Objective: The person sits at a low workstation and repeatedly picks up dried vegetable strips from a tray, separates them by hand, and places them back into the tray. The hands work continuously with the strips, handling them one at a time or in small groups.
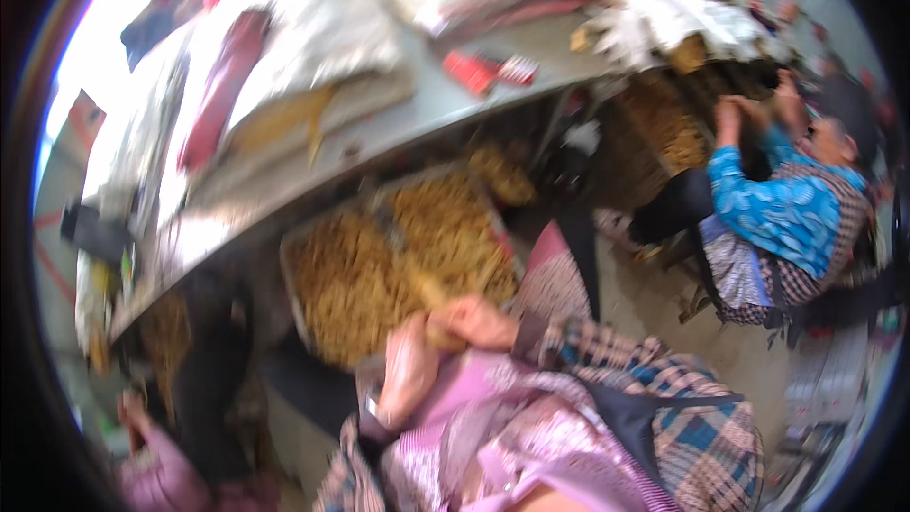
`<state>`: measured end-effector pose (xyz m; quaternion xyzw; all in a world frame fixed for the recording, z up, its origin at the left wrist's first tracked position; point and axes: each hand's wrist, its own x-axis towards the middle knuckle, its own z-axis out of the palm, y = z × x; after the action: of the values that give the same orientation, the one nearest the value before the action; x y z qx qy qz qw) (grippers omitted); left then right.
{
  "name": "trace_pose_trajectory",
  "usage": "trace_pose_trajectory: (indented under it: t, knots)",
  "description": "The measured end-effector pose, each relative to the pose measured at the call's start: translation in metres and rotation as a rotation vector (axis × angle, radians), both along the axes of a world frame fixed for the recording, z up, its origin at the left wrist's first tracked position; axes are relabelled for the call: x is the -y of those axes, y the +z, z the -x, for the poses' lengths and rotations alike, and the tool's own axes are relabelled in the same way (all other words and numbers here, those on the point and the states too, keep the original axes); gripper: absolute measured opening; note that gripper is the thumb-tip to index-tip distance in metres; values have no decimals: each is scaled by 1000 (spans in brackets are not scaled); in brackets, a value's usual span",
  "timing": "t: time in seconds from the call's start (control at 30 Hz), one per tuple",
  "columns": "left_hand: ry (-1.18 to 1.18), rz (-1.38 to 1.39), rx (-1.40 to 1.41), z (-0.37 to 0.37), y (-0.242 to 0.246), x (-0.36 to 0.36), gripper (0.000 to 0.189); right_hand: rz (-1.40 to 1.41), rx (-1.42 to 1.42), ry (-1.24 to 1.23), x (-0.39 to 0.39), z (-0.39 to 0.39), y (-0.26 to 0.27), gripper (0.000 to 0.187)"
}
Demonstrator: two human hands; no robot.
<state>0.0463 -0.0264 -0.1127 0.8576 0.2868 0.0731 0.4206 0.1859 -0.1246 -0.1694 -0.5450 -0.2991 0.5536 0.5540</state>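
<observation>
My left hand [409, 373] and my right hand [473, 323] meet close to my body, at the near edge of a large shallow tray [291, 299]. Both are closed around a pale yellow, elongated bundle [426, 288] that points away from me over the tray. What it is made of is blurred. Small yellow-brown pieces [341, 284], too blurred to name, fill the tray. A dark strip [387, 224] lies over them at the far side.
Beyond the tray runs a long table [355, 135] with white sacks [320, 28] and a red packet [469, 72]. A yellow bundle [501, 174] lies by the tray. A co-worker in blue [782, 206] sits at right; another person's pink sleeve [160, 466] shows lower left.
</observation>
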Motion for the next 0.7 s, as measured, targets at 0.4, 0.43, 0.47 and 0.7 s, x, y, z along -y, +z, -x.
trace_pose_trajectory:
  t: [0.4,0.43,0.47,0.7]
  knots:
    - [-248,106,343,9,32,-27,18,-132,832,-168,-21,-53,6,38]
    - [-210,211,367,5,29,-31,18,-180,527,-45,-23,-46,17,44]
    - [-304,226,292,-3,33,-48,19,-178,223,51,-23,-41,30,49]
    - [19,19,81,-51,41,-143,24,-45,329,-202,-123,-88,71,49]
